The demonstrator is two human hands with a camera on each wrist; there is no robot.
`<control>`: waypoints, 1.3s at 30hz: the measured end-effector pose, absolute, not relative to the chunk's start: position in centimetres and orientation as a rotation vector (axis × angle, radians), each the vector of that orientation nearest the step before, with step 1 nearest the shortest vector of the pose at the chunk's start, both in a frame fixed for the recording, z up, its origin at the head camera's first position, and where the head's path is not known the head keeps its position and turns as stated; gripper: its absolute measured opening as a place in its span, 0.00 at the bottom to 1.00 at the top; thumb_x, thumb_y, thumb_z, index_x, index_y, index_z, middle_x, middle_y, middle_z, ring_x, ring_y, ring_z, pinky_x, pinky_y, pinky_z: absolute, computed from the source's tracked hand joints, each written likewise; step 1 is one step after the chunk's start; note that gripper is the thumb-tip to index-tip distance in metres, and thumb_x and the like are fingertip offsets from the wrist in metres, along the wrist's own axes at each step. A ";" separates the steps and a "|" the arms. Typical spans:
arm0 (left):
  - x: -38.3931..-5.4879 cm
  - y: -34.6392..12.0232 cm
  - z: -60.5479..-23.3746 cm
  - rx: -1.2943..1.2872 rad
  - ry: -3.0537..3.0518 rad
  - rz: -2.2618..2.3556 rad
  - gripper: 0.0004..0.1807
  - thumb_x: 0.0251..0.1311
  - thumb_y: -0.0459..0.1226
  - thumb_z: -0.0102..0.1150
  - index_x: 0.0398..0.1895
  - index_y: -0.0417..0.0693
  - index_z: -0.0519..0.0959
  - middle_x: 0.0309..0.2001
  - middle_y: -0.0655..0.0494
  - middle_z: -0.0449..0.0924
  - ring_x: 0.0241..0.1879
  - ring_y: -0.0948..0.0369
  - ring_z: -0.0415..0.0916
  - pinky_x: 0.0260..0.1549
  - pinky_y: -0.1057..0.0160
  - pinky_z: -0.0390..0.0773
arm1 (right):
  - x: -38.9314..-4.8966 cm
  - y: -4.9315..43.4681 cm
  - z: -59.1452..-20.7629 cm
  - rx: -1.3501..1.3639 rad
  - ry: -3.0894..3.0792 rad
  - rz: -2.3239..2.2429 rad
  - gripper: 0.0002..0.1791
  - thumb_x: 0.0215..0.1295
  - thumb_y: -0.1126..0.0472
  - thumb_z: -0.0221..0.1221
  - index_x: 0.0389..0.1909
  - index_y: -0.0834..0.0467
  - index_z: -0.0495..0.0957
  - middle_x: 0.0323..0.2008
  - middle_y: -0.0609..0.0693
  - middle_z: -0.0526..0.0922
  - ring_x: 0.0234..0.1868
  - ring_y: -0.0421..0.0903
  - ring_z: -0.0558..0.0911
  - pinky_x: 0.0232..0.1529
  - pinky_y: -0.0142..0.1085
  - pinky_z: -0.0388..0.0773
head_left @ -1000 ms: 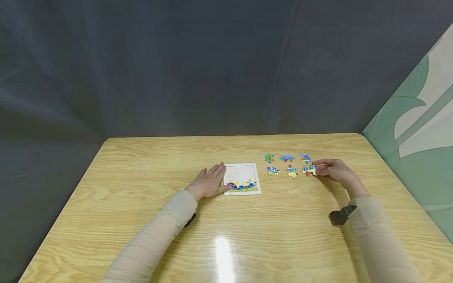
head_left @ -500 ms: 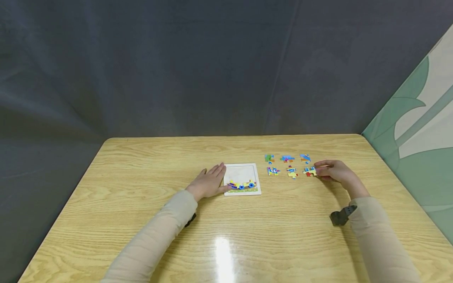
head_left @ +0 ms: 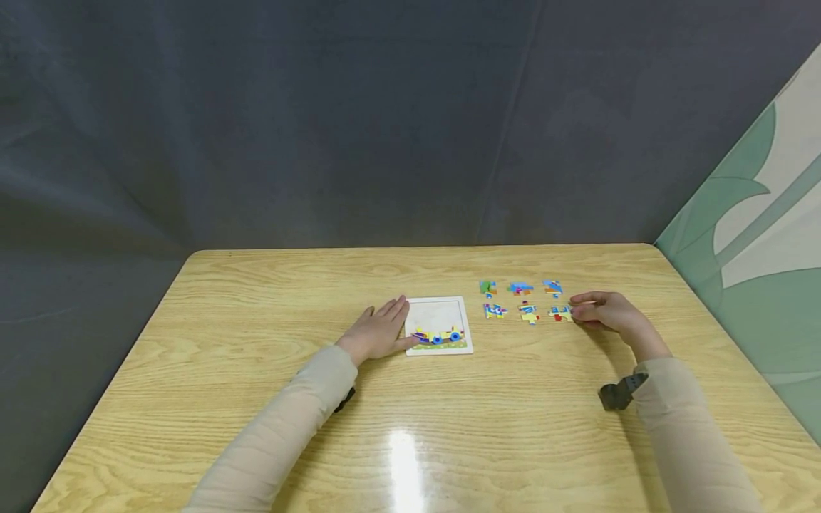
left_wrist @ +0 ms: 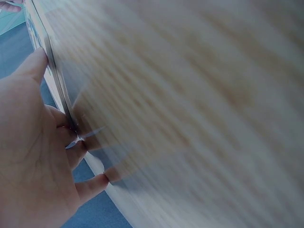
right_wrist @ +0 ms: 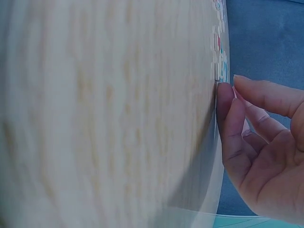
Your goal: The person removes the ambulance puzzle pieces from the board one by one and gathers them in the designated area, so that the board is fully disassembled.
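Observation:
My left hand rests at the left edge of a white square puzzle tray in the head view, fingers spread, thumb over its lower left. Along the tray's bottom lie fitted pieces showing a yellow and blue vehicle over green. In the left wrist view the thumb lies against the tray's edge. At the right, my right hand has its fingertips at the right edge of a puzzle piece in blue, yellow and red. The right wrist view shows its fingers loosely bent beside that piece, low at the tabletop.
Several loose puzzle pieces lie in two rows right of the tray, among them a green one, a blue one and a yellow one. A dark curtain hangs behind the wooden table. A green-and-white panel borders the right side.
The piece by my right hand now lies flatter and slightly nearer the table's front. My right fingertips have drawn slightly right, exposing more of it. My left hand and the tray stay put.

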State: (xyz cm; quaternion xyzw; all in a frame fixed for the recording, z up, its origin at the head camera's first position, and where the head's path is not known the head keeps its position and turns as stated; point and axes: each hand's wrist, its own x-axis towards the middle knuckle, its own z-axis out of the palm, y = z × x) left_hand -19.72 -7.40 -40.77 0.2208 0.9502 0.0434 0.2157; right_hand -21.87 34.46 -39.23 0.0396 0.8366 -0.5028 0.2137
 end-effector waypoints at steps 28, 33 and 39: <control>-20.8 -8.0 -39.6 0.658 2.511 0.209 0.54 0.58 0.65 0.49 0.77 0.53 0.36 0.78 0.60 0.28 0.78 0.61 0.31 0.76 0.49 0.38 | -21.9 24.0 -37.2 -0.203 2.425 -1.247 0.25 0.66 0.66 0.55 0.62 0.71 0.67 0.47 0.59 0.80 0.39 0.35 0.81 0.49 0.40 0.81; -20.8 -8.4 -39.6 0.682 2.496 0.235 0.54 0.59 0.65 0.49 0.77 0.52 0.36 0.78 0.60 0.27 0.78 0.60 0.30 0.76 0.48 0.36 | -21.8 20.7 -37.6 -0.254 2.387 -1.266 0.22 0.64 0.69 0.56 0.58 0.72 0.71 0.43 0.59 0.81 0.40 0.38 0.80 0.51 0.41 0.81; -20.7 -8.8 -40.0 0.707 2.513 0.222 0.54 0.59 0.66 0.48 0.77 0.51 0.35 0.78 0.58 0.27 0.78 0.58 0.30 0.75 0.47 0.37 | -21.5 16.9 -38.1 -0.366 2.352 -1.233 0.18 0.63 0.70 0.56 0.54 0.71 0.74 0.43 0.64 0.82 0.41 0.45 0.80 0.44 0.35 0.79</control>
